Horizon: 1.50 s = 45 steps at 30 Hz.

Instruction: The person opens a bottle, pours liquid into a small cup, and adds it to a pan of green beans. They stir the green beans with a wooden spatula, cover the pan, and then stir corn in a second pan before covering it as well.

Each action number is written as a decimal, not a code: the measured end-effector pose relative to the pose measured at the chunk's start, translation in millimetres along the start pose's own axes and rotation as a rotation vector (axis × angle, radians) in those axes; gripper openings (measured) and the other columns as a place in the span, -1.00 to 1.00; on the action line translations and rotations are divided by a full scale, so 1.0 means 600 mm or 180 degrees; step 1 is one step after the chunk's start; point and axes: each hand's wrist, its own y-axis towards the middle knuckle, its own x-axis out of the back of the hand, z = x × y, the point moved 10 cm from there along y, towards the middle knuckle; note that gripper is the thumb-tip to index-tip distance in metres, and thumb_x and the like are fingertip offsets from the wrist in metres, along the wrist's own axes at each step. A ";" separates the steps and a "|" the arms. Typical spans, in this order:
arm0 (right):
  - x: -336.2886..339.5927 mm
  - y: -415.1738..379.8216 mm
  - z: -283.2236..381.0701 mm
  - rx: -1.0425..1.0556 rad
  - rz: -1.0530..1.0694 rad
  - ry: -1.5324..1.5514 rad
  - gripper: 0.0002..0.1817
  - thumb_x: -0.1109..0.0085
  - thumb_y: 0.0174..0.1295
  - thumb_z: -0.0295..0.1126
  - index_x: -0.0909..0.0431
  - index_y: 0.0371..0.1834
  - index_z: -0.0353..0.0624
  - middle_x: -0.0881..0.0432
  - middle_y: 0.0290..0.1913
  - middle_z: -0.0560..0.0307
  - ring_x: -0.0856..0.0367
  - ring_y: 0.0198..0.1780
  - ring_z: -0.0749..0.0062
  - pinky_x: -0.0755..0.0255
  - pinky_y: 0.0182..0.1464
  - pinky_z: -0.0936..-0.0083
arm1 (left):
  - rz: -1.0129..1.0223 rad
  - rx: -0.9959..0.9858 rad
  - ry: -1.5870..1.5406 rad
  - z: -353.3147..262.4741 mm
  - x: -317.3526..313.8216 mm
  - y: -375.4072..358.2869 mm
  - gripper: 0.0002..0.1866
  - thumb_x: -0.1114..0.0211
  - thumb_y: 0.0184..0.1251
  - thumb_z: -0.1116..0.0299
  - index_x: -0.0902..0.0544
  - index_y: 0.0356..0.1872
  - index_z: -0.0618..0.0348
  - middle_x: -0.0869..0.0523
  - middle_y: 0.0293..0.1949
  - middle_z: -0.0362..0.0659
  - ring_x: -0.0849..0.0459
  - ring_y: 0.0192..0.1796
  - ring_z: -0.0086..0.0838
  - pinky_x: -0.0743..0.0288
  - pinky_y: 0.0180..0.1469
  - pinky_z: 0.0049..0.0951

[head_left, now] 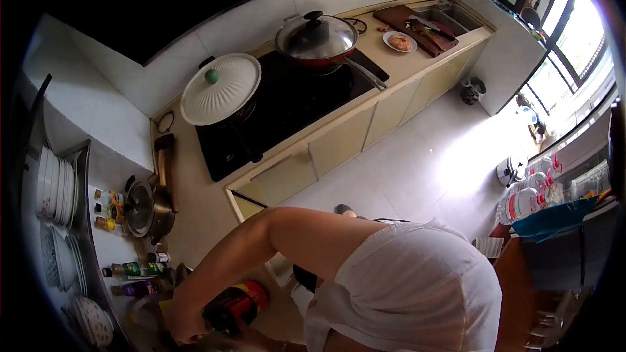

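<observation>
My right arm in a white sleeve reaches to the lower left. My right hand (186,326) is low over the counter, in shadow near the frame's bottom edge; its fingers are hidden. Only part of my left hand (251,337) shows at the bottom, dark and cut off, close to a red and black round container (238,305). Whether either hand grips anything I cannot make out. Beside my right hand lie several bottles, among them a green-labelled bottle (140,269) and a purple-labelled bottle (137,287).
A lidded wok (317,39) and a pan with a cream lid (223,89) sit on the black cooktop (297,107). Farther right are a plate of food (400,42), a cutting board (398,18) with a knife, and a sink (456,18). A steel pot (145,208) stands left, near racked dishes (55,186).
</observation>
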 end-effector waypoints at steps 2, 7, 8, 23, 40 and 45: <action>0.007 -0.009 0.002 0.0003 -0.0179 -0.0005 -0.67 -0.20 -0.24 -0.23 -0.56 -0.32 -0.04 -0.59 -0.35 0.15 -0.53 -0.31 0.28 -0.35 -0.31 0.40 | -0.0012 0.0008 0.0000 -0.015 0.001 -0.004 -0.23 -0.32 -0.05 0.23 -0.12 0.15 0.35 -0.30 0.09 0.07 -0.41 0.02 -0.28 -0.33 0.05 -0.41; 0.024 -0.034 -0.033 -0.0167 -0.0793 0.0459 -0.71 -0.20 -0.27 -0.23 -0.58 -0.40 -0.06 -0.59 -0.39 0.14 -0.54 -0.35 0.29 -0.36 -0.36 0.43 | 0.0038 -0.0027 -0.0035 -0.061 -0.009 -0.018 -0.23 -0.31 -0.04 0.23 -0.11 0.15 0.35 -0.29 0.10 0.07 -0.41 0.02 -0.28 -0.31 0.07 -0.41; 0.057 -0.070 -0.030 -0.0172 -0.1275 0.0682 -0.71 -0.23 -0.30 -0.23 -0.56 -0.45 -0.08 -0.58 -0.41 0.12 -0.53 -0.36 0.29 -0.35 -0.38 0.43 | 0.0052 -0.0030 -0.0025 -0.067 -0.007 -0.022 -0.23 -0.31 -0.04 0.22 -0.11 0.15 0.35 -0.29 0.10 0.07 -0.41 0.02 -0.29 -0.31 0.07 -0.42; -0.255 -0.333 -0.220 -0.2991 -0.2620 0.2393 -0.70 -0.25 -0.16 -0.44 -0.39 -0.34 -0.17 -0.54 -0.35 0.16 -0.52 -0.29 0.51 -0.42 -0.26 0.56 | 0.0202 0.0777 0.0877 -0.074 -0.007 -0.004 -0.23 -0.37 -0.31 0.53 -0.23 0.09 0.28 -0.38 0.01 -0.06 -0.37 0.05 -0.35 -0.21 0.11 -0.38; 0.041 -0.152 -0.065 -0.1275 -0.1269 0.1919 -0.63 -0.14 -0.16 -0.65 -0.32 -0.22 -0.18 -0.43 -0.24 0.15 -0.48 -0.21 0.45 -0.39 -0.13 0.56 | 0.0276 0.0180 -0.1697 -0.032 -0.030 0.000 -0.20 -0.22 -0.37 0.64 -0.14 0.10 0.24 -0.34 0.00 -0.03 -0.36 0.05 -0.34 -0.27 0.08 -0.38; 0.044 -0.090 -0.025 -0.0863 -0.0447 0.1291 -0.64 -0.14 -0.18 -0.60 -0.33 -0.24 -0.19 -0.44 -0.26 0.11 -0.45 -0.24 0.28 -0.37 -0.18 0.47 | 0.0212 0.0243 -0.1548 -0.023 -0.029 0.001 -0.22 -0.24 -0.38 0.63 -0.17 0.08 0.22 -0.34 -0.01 -0.05 -0.37 0.04 -0.33 -0.26 0.08 -0.39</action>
